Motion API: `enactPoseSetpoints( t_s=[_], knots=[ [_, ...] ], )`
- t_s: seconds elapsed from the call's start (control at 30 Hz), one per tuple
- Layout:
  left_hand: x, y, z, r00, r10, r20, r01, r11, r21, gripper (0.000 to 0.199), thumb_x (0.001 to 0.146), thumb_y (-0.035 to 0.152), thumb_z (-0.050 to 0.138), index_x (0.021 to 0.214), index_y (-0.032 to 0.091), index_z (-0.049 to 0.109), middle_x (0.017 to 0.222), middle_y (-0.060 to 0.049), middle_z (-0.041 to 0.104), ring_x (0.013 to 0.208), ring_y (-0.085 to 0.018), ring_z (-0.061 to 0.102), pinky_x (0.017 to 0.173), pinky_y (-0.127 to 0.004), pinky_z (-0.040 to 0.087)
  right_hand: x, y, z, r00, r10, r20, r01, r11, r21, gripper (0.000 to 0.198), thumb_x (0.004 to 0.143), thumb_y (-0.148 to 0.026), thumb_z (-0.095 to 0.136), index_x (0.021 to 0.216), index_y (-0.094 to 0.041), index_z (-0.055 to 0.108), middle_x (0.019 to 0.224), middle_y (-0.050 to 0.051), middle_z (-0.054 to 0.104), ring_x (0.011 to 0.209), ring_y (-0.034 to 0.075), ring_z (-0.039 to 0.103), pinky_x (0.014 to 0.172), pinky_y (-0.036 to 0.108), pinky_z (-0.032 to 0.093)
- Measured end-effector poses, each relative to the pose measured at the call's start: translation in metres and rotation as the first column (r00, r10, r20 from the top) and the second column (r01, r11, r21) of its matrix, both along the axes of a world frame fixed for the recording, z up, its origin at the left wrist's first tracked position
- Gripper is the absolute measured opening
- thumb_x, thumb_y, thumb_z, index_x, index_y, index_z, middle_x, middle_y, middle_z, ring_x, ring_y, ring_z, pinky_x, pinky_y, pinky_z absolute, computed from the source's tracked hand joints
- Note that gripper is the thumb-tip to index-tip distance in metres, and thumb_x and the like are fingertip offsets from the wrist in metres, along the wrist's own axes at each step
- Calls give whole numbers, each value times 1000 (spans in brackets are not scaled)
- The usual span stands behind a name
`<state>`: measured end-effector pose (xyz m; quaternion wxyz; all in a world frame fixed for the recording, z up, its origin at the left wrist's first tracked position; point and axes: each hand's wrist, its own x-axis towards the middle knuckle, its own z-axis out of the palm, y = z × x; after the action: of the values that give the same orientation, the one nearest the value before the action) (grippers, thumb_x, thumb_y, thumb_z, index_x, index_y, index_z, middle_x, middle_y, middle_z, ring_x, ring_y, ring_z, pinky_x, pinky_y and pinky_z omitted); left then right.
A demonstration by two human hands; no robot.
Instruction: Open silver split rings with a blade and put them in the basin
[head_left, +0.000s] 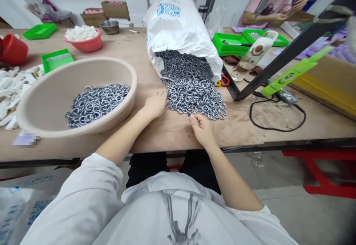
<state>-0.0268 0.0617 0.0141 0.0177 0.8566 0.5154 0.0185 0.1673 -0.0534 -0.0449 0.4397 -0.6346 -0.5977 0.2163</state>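
A heap of shiny grey rings (194, 95) spills from the mouth of a white sack (178, 26) onto the wooden table. My left hand (156, 105) lies at the heap's left edge, palm down, its fingers stretched toward the rings and their tips touching the outermost ones. At the front edge of the heap, my right hand (203, 129) is closed in a pinch. A small dark tip shows just beyond its thumb and finger; the rest is hidden in the hand. Left of my left arm stands a large beige basin (41, 104) with many of the same rings inside.
A dark metal post (278, 59) slants up at the right, beside a green fan-like strip (297, 72) and a black cable (251, 119). Red-handled scissors (224, 80) lie by the sack. White pieces fill a pink bowl (87, 45). A person in pink works across the table.
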Motion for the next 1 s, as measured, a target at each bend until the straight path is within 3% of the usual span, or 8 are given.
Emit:
enactPoseSetpoints(
  t_s=[0.13, 0.27, 0.4, 0.57, 0.73, 0.87, 0.93, 1.0],
  knots=[
    [-2, -6, -11, 999, -9, -50, 6, 998, -55, 45, 102, 34, 35, 133, 10, 57, 139, -19, 58, 123, -33, 59, 97, -43, 51, 0, 0, 2, 1000, 16, 10, -16, 1000, -23, 35, 94, -51, 53, 90, -21, 72, 68, 0, 62, 69, 18, 56, 64, 27, 36],
    [-14, -20, -10, 995, -97, 33, 98, 993, -59, 37, 98, 31, 42, 118, 16, 70, 124, -16, 67, 112, -32, 65, 95, -42, 51, -2, 2, 4, 999, 40, 1, -40, 998, -40, 33, 95, -50, 53, 95, -23, 72, 80, 2, 69, 78, 19, 61, 69, 27, 39],
    [-22, -8, -11, 987, -43, 156, 62, 992, -114, 37, 94, 39, 49, 97, 15, 76, 108, -15, 72, 101, -32, 68, 91, -41, 51, -4, 1, 7, 999, 41, 4, -41, 995, -87, 34, 96, -50, 51, 94, -23, 72, 76, 0, 67, 71, 17, 58, 66, 27, 36],
    [-25, 13, -20, 938, 20, 345, 17, 994, -104, 39, 84, 38, 58, 114, 16, 72, 106, -13, 73, 95, -29, 67, 85, -39, 51, -8, 0, 14, 997, 26, 78, -17, 994, -111, 32, 97, -48, 53, 90, -23, 72, 74, -1, 65, 69, 15, 54, 63, 26, 32],
    [-28, 18, -26, 904, 97, 416, -40, 989, -143, 22, 77, 36, 63, 89, 19, 71, 88, -7, 73, 79, -24, 65, 74, -33, 48, -10, 1, 16, 994, 0, 110, 14, 992, -128, 30, 96, -47, 56, 95, -23, 73, 78, 0, 68, 72, 15, 56, 64, 26, 32],
    [-28, 3, -17, 793, 193, 577, -132, 980, -146, 18, 76, 36, 66, 84, 20, 67, 74, -2, 69, 67, -18, 60, 65, -29, 45, -9, 2, 15, 998, -16, 61, 20, 997, -77, 31, 94, -51, 57, 93, -23, 71, 81, 1, 68, 78, 17, 59, 69, 27, 37],
    [-25, -17, -10, 688, 169, 705, -63, 983, -175, 20, 76, 39, 70, 84, 20, 69, 74, -1, 69, 66, -17, 60, 64, -28, 45, -12, -1, 14, 999, -53, -2, 53, 999, -11, 34, 89, -55, 62, 96, -22, 68, 82, 1, 65, 78, 17, 58, 71, 28, 40],
    [-20, -43, -4, 565, 149, 811, 101, 964, -247, 23, 74, 41, 74, 83, 20, 71, 77, -2, 71, 69, -18, 63, 65, -28, 48, -19, -9, 14, 993, -38, -112, 48, 995, 91, 40, 85, -57, 65, 104, -21, 65, 88, 2, 65, 79, 17, 58, 72, 28, 44]
  ],
)
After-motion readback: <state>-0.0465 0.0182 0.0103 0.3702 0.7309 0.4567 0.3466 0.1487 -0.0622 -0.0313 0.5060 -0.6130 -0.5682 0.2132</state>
